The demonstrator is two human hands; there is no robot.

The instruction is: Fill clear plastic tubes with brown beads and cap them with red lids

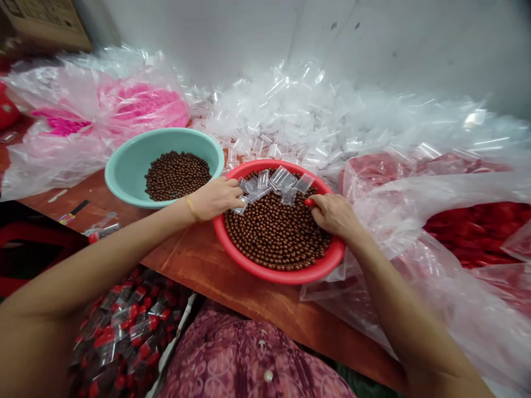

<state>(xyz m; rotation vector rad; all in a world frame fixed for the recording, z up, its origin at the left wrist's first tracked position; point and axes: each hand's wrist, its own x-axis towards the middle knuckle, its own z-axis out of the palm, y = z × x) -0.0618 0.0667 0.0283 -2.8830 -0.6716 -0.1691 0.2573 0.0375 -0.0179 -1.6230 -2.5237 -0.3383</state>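
Observation:
My left hand [219, 198] is at the left rim of a red basin [282, 276], its fingers closed on a small clear plastic container [241, 205]. Over the basin's right side, my right hand [334, 214] pinches a small red cap [309, 202]. Round brown beads or balls [276, 235] fill much of the basin. Several more clear plastic containers [282, 179] lie on top of them, between my two hands.
A teal basin [120, 171] with similar brown balls stands at left. Clear containers [286, 105] are heaped along the wall. Bags hold pink pieces [145, 105] and red pieces [477, 232]. Below the table edge sit filled, red-capped containers [124, 326].

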